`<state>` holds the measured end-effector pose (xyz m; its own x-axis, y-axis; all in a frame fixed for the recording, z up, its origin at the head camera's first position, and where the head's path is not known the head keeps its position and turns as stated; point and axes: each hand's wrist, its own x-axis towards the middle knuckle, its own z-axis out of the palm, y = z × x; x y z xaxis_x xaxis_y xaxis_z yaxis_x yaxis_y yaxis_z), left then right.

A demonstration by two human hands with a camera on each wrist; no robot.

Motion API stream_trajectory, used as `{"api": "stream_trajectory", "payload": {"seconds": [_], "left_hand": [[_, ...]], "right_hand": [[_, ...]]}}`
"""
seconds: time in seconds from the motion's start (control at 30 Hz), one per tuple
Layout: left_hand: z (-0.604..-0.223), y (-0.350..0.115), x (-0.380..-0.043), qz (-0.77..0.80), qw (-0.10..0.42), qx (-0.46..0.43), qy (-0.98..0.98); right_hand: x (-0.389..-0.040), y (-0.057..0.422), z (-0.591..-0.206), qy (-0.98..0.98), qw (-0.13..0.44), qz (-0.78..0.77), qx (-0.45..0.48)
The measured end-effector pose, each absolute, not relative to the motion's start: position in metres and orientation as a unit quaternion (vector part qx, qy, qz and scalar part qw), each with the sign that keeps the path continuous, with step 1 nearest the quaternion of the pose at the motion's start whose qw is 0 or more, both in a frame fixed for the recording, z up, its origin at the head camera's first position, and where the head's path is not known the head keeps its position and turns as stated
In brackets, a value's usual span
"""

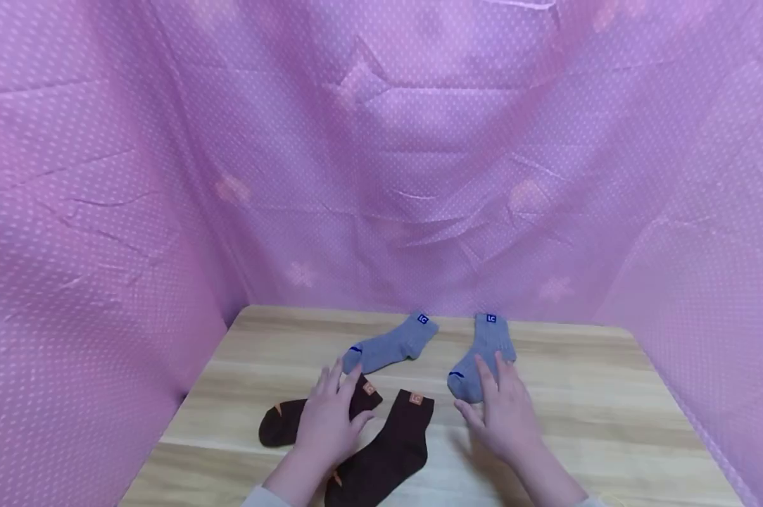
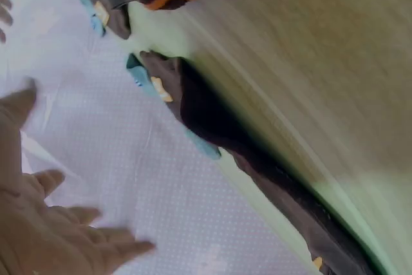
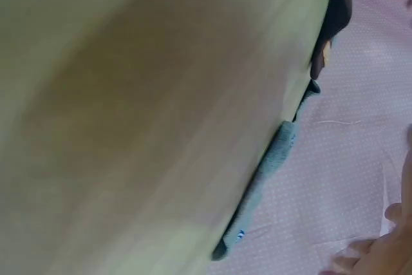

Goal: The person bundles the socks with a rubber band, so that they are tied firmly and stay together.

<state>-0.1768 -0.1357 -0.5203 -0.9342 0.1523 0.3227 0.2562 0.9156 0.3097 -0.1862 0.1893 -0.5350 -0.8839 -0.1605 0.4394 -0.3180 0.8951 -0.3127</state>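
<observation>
My left hand [image 1: 327, 422], fingers spread, hovers over the left dark brown sock [image 1: 282, 425] and hides its middle. In the left wrist view, a gap shows between that hand [image 2: 58, 236] and the brown socks [image 2: 206, 114]. Below and between my hands lies the other dark brown sock [image 1: 388, 451], its orange label at the cuff. My right hand [image 1: 511, 415] is also spread, its fingertips overlapping the right grey-blue sock [image 1: 492, 341] in the head view. A second grey-blue sock [image 1: 391, 348] lies farther back, left of it. Neither hand holds anything.
All the socks lie flat on a light wood-grain table [image 1: 609, 401]. Pink dotted cloth [image 1: 432, 176] hangs behind the table and along both sides. Its back edge runs close behind the grey-blue cuffs.
</observation>
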Motion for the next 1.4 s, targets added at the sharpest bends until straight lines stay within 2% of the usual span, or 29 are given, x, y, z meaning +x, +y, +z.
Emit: {"api": "stream_trajectory", "payload": {"seconds": [0.13, 0.27, 0.37, 0.57, 0.63, 0.83, 0.93, 1.4], "left_hand": [[-0.518, -0.144, -0.169, -0.188, 0.187, -0.096, -0.959], [-0.517, -0.15, -0.165, -0.196, 0.212, -0.099, -0.952], [-0.519, -0.155, -0.16, -0.201, 0.209, -0.095, -0.952], [-0.526, -0.164, -0.151, -0.19, 0.165, -0.09, -0.964], [-0.528, -0.164, -0.152, -0.187, 0.153, -0.096, -0.966], [-0.533, -0.166, -0.153, -0.194, 0.126, -0.094, -0.968], [-0.536, -0.164, -0.147, -0.196, 0.112, -0.086, -0.97], [-0.544, -0.162, -0.119, -0.189, 0.062, -0.075, -0.977]], "right_hand": [[-0.193, 0.179, -0.525, -0.934, 0.264, 0.17, 0.169], [-0.201, 0.168, -0.515, -0.924, 0.289, 0.156, 0.198], [-0.206, 0.158, -0.512, -0.924, 0.283, 0.151, 0.208], [-0.224, 0.137, -0.515, -0.92, 0.275, 0.142, 0.239], [-0.229, 0.132, -0.518, -0.927, 0.259, 0.138, 0.235], [-0.238, 0.116, -0.523, -0.96, 0.15, 0.131, 0.199], [-0.239, 0.11, -0.525, -0.965, 0.115, 0.135, 0.193], [-0.236, 0.099, -0.545, -0.962, 0.101, 0.119, 0.222]]}}
